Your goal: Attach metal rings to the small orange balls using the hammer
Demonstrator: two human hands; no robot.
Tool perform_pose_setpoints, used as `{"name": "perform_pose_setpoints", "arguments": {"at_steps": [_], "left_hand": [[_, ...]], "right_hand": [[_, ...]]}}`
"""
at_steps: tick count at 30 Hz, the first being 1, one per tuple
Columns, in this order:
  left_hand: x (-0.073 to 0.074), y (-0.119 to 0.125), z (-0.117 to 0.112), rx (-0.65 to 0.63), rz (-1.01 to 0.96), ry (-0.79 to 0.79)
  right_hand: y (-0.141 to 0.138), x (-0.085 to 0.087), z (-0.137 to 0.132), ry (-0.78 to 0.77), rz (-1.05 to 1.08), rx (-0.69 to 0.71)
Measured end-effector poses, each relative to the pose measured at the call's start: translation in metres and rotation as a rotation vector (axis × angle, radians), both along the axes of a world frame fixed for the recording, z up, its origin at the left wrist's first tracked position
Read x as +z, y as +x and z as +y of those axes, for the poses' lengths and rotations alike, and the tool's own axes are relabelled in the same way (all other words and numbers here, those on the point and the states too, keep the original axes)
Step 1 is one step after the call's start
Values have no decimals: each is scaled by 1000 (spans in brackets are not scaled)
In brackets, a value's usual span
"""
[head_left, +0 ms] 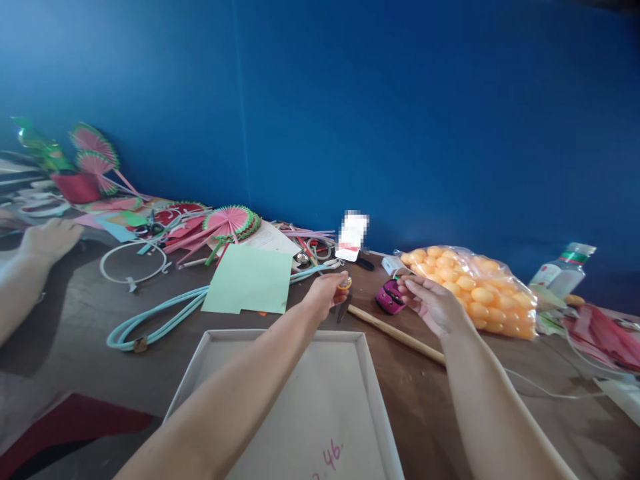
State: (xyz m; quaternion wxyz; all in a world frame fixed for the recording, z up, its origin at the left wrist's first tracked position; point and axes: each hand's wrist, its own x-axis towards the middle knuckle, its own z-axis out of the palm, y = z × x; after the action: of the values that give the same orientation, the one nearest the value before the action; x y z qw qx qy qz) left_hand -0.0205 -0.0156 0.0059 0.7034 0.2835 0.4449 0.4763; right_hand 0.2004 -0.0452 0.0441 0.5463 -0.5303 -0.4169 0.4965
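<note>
Here, small orange piece pinched at fingertips of left hand, right hand nearby, loosely open, empty

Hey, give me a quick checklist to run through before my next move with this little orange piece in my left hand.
1. Grip: left hand pinches the small orange piece at its fingertips: ok.
2. Right hand empty: cannot tell; its fingertips are drawn together.
3. Bag of orange balls close by: ok, just beyond the right hand.
4. Tray near: ok, under the left forearm.
5. Table under the hands bare: not ok; wooden stick and pink object lie there.
6. Other person's hand apart: ok, far left.
</note>
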Motion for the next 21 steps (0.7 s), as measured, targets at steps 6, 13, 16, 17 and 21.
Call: {"name": "perform_pose_setpoints", "arguments": {"at_steps": [6,13,16,17,21], "left_hand": [[5,0,-1,-17,-128,-67],[7,-2,-4,-87,-160,-62],[7,-1,-4,-99,-137,-68],[7,-1,-4,-112,-136,-60],[8,-1,-5,-148,-132,-56]], "right_hand": [[-37,5,-10,89,54,19],[-64,-25,-18,143,23,36],[-65,-36,-20,154,-18,52],[-65,-38,-20,163,-14,53],[-65,-45,-20,187,76,35]]}}
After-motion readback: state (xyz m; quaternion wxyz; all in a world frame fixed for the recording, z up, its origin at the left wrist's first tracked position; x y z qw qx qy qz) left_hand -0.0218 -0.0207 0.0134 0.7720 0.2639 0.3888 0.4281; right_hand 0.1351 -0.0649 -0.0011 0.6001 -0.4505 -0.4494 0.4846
